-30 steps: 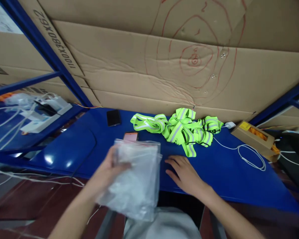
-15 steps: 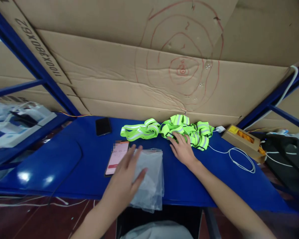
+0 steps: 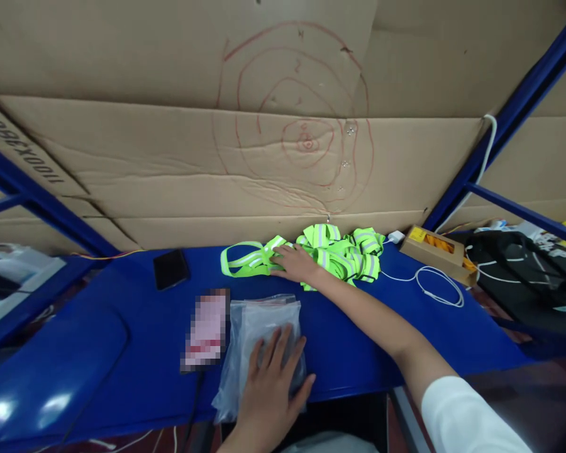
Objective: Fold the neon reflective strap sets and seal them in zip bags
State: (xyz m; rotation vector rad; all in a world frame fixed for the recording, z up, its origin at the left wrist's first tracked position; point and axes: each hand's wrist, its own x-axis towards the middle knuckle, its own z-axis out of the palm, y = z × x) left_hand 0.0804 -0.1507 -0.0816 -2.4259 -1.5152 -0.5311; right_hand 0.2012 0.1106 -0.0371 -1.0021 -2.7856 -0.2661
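Observation:
My left hand [image 3: 272, 384] lies flat, fingers spread, on a stack of clear plastic bags [image 3: 239, 321] at the table's front edge. Farther back, my right hand [image 3: 296, 263] reaches left across the table, its fingers curled on a neon-green reflective strap [image 3: 245, 259] with silver stripes. That strap forms an open loop to the left of the hand; the fingertips are partly hidden against it. Right of the hand sits a tangled pile of similar green straps [image 3: 342, 255], near the cardboard backing.
A lit phone [image 3: 206, 330] lies left of the bags, and a black phone [image 3: 170, 269] behind it. A coiled white cable [image 3: 438, 286] and an open cardboard box [image 3: 436, 251] are at right. Cardboard [image 3: 170, 157] backs the blue table [image 3: 349, 343].
My left hand has come down onto the plastic bags. My right hand has moved left from the pile to the separate strap, whose loop now stands wider. The view has shifted right.

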